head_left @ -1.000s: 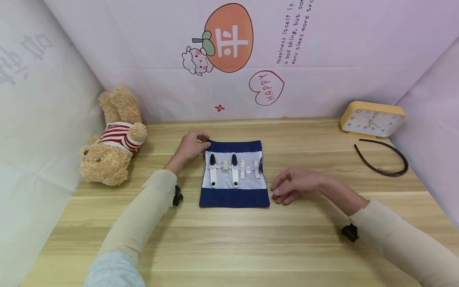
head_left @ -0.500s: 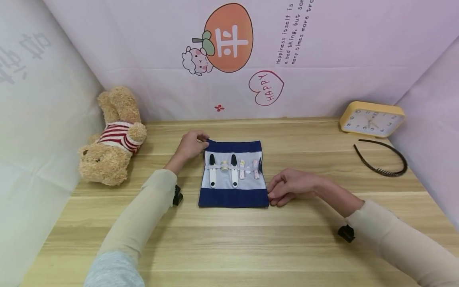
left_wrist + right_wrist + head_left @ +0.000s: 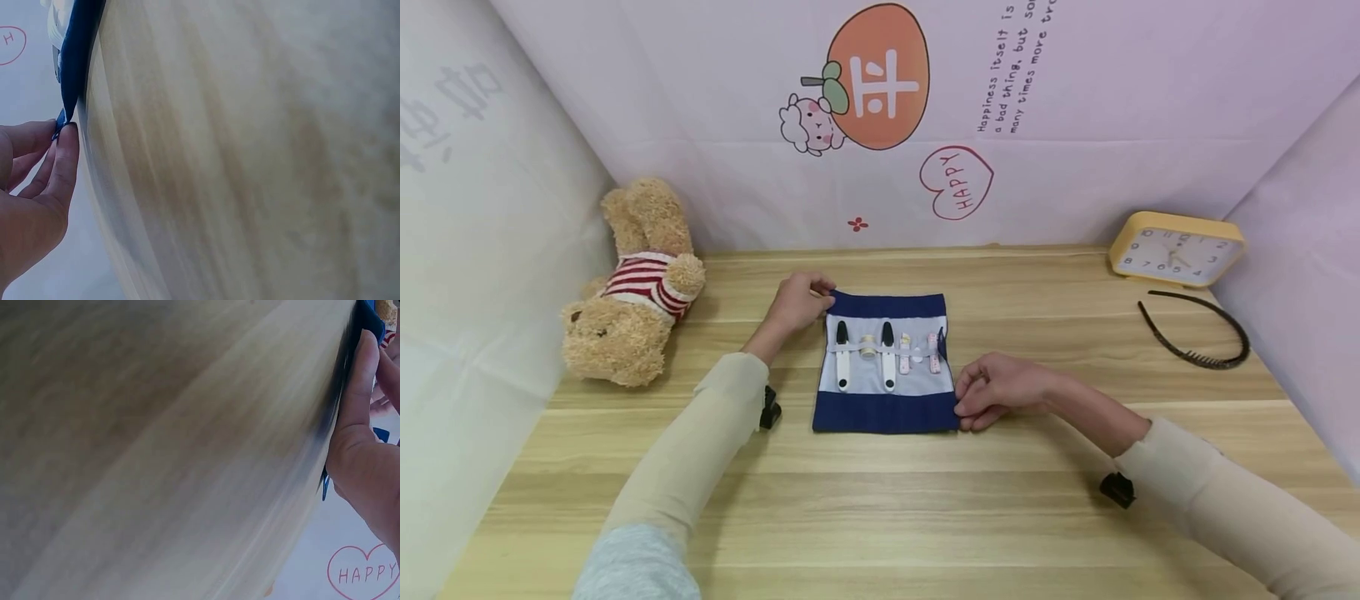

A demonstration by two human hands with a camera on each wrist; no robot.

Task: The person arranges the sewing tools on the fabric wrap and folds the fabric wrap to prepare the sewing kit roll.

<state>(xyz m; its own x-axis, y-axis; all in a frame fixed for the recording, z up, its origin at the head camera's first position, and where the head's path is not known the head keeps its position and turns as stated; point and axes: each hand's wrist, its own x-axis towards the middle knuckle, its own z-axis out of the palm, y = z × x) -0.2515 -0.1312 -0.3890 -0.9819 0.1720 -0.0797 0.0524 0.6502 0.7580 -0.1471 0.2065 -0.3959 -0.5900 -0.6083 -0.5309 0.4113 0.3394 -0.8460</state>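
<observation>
Left hand (image 3: 796, 302) pinching the far left corner of a blue pouch (image 3: 884, 412); right hand (image 3: 996, 389) gripping its right edge, wooden table (image 3: 925, 500)

A dark blue fabric tool roll (image 3: 885, 410) lies mid-surface (image 3: 880, 500); brown teddy bear (image 3: 632, 287) left, yellow alarm clock (image 3: 1177, 248) far right, black headband (image 3: 1197, 329) before it.

A wood table (image 3: 880, 517) sits between pale cloth walls (image 3: 1075, 167). Cartoon prints (image 3: 880, 79) mark the back wall.
</observation>
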